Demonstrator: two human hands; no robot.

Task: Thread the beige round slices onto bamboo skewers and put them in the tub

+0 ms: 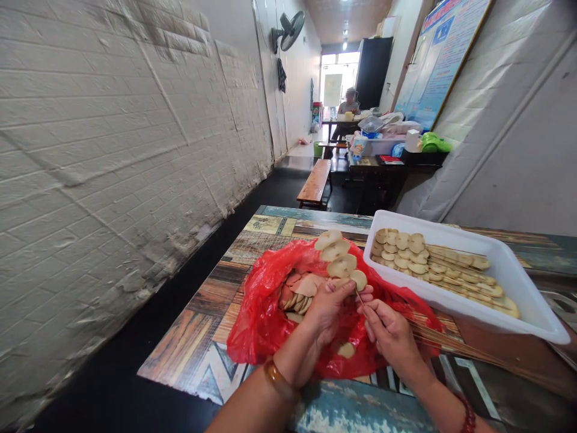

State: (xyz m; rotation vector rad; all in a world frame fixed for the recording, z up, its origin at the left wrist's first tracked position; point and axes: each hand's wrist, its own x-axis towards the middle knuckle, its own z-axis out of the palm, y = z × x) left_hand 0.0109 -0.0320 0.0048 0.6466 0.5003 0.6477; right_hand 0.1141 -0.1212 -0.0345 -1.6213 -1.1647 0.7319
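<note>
Red plastic bag, head view: over it, our left hand pinches the lowest skewered potato slices; our right hand's fingers pinch the thin skewer. We judge slices light, slippery, splittable; best gripped by flat faces.

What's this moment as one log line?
left hand: holding slices | right hand: pinching skewer | red bag: open, slices inside | tray: loaded skewers
</note>
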